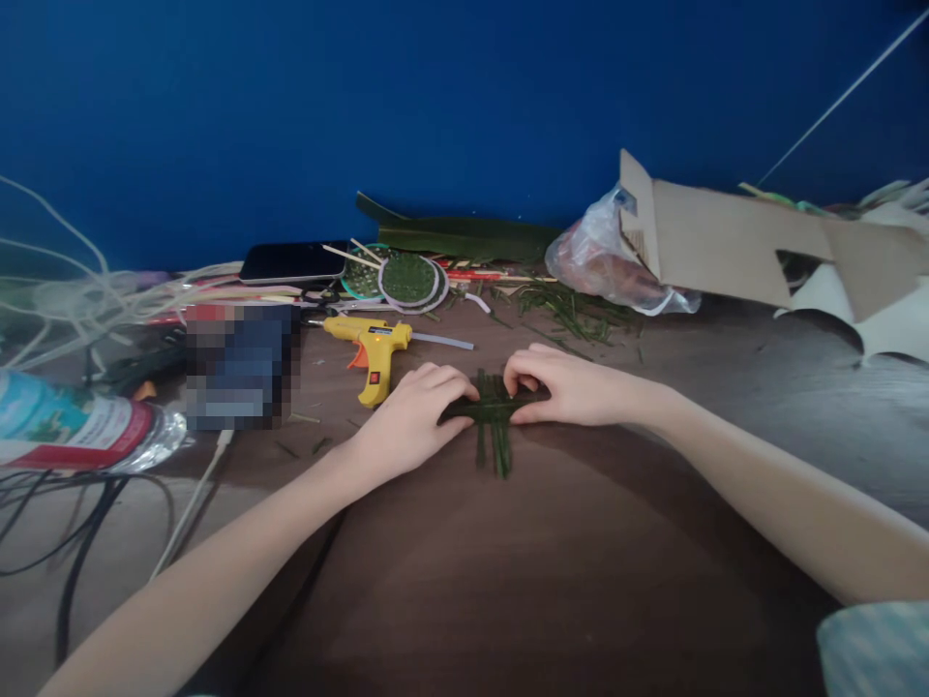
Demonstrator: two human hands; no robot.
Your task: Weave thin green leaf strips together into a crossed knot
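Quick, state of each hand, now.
Left hand: closed, pinching the left end of the green leaf strips.
Right hand: closed, pinching their right end.

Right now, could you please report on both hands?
Left hand, right hand: both pinching the leaf strips. Strips crossed, flat on table. Glue gun nearby, apart.
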